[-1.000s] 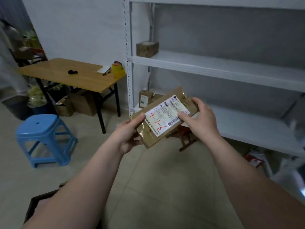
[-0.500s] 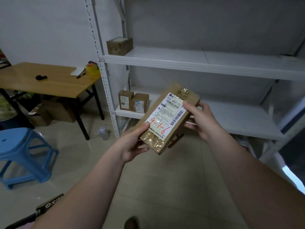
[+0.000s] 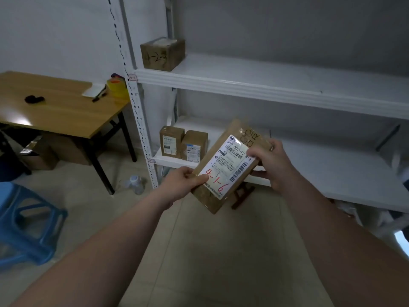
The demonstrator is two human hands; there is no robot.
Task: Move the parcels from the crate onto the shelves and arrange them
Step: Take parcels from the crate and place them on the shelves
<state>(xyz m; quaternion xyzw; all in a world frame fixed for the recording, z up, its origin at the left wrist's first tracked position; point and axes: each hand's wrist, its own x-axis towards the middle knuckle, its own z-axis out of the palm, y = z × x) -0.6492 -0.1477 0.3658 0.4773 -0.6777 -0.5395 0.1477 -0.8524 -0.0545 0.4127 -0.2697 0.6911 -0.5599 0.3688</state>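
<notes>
Currently: one parcel in hand before the shelving, not yet shelved.

Both hands grasp a flat brown cardboard parcel (image 3: 229, 168) with a white label marked 4-1-6 in red: the left hand (image 3: 183, 182) pinches its near lower corner, thumb on the label, and the right hand (image 3: 274, 165) clasps its far upper end. The parcel is held tilted in the air in front of the lower white metal shelf (image 3: 332, 169), touching no shelf. Just beyond the left hand, two small brown boxes (image 3: 171, 141) stand side by side at that shelf's left end. Above the hands, one brown carton (image 3: 162, 54) sits at the left end of the upper white shelf (image 3: 265, 85). Judgement: three parcels are placed and this one is yet to be set down. The crate is out of view, so the outstanding count cannot be told.
</notes>
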